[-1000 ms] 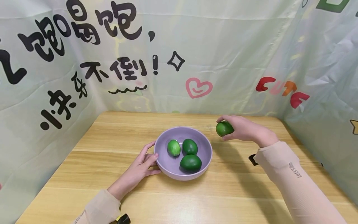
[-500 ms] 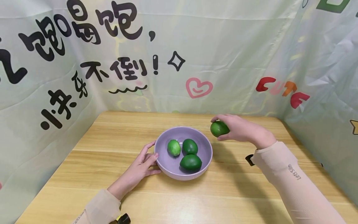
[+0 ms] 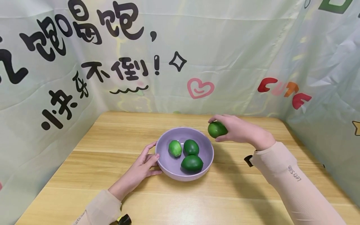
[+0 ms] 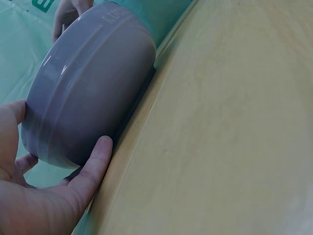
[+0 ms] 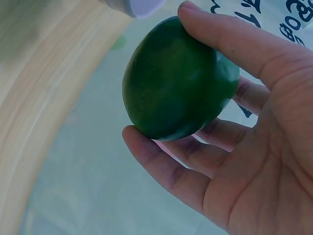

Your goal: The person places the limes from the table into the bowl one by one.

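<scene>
A lilac bowl (image 3: 184, 177) stands on the wooden table, with one bright green lime (image 3: 175, 148) and two darker green, lime-shaped fruits (image 3: 192, 163) inside. My left hand (image 3: 143, 163) holds the bowl at its left side, thumb at the rim and the other fingers spread along the outer wall. In the left wrist view, a fingertip (image 4: 102, 144) presses low on that wall. Thumb and fingers of my right hand (image 3: 239, 129) grip a green lime (image 5: 176, 81) just off the bowl's right rim, higher than the table. Its glossy skin shows between thumb and fingers in the right wrist view.
The wooden table (image 3: 112, 131) reaches back to a pale printed cloth (image 3: 230, 62) with black lettering and a pink heart. More cloth hangs along both sides. A black and yellow object (image 3: 123, 219) shows by my left sleeve.
My right hand has moved left with the lime, closer to the bowl's rim. The left hand, the bowl and the fruits in it look the same.
</scene>
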`<action>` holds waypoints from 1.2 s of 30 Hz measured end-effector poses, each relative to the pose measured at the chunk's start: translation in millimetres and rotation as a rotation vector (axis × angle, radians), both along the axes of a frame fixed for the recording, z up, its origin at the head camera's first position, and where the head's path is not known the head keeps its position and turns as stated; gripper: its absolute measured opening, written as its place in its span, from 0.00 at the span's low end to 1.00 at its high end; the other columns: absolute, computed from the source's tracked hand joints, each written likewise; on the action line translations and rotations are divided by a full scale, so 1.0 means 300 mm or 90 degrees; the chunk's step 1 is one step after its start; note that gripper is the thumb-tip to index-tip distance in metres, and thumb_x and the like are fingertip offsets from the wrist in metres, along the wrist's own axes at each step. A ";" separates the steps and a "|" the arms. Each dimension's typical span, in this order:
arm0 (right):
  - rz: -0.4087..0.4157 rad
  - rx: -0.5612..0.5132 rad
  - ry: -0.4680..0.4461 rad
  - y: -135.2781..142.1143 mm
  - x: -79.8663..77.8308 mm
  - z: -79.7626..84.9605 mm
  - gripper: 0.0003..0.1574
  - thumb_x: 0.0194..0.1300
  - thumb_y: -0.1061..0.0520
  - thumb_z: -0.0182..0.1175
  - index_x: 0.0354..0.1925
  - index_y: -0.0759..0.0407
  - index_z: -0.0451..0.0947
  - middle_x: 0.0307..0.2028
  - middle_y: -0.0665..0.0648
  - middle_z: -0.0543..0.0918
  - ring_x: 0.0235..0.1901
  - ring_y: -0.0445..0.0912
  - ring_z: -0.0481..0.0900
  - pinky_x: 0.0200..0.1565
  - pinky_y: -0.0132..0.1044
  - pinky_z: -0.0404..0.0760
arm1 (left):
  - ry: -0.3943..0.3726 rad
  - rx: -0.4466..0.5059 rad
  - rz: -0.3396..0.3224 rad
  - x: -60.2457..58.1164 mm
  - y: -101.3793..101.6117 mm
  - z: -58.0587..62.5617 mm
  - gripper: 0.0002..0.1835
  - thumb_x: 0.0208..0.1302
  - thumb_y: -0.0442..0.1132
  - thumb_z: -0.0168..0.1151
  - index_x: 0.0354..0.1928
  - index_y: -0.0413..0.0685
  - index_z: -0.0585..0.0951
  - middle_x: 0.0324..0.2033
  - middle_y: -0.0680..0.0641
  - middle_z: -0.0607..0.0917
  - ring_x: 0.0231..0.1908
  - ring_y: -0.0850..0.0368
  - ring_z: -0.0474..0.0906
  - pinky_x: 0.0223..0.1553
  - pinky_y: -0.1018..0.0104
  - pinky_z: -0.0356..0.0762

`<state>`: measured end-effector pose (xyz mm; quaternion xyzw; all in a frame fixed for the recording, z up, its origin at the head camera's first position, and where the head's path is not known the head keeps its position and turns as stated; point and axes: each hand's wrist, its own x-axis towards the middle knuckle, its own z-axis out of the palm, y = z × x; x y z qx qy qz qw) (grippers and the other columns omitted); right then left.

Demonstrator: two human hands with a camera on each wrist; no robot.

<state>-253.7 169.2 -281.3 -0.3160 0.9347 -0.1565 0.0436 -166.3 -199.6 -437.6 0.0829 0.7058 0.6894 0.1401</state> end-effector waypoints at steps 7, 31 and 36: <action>-0.002 -0.001 -0.006 -0.021 0.005 0.002 0.36 0.63 0.56 0.79 0.66 0.54 0.77 0.55 0.63 0.82 0.49 0.54 0.82 0.50 0.48 0.87 | -0.002 0.001 0.002 0.000 0.002 0.001 0.35 0.86 0.51 0.52 0.86 0.66 0.51 0.74 0.27 0.67 0.66 0.39 0.80 0.64 0.48 0.88; 0.033 0.003 -0.025 -0.096 0.020 -0.004 0.35 0.65 0.57 0.78 0.66 0.54 0.76 0.59 0.63 0.81 0.54 0.56 0.81 0.56 0.52 0.88 | -0.001 0.003 0.000 -0.002 0.001 -0.005 0.35 0.86 0.51 0.52 0.86 0.66 0.51 0.74 0.27 0.67 0.64 0.41 0.81 0.64 0.48 0.88; 0.035 0.009 -0.022 -0.110 0.020 -0.013 0.36 0.64 0.57 0.78 0.67 0.53 0.76 0.59 0.61 0.81 0.55 0.55 0.81 0.57 0.51 0.88 | -0.002 0.002 0.003 -0.003 0.001 -0.005 0.35 0.86 0.51 0.53 0.85 0.66 0.51 0.74 0.28 0.67 0.64 0.42 0.81 0.63 0.48 0.88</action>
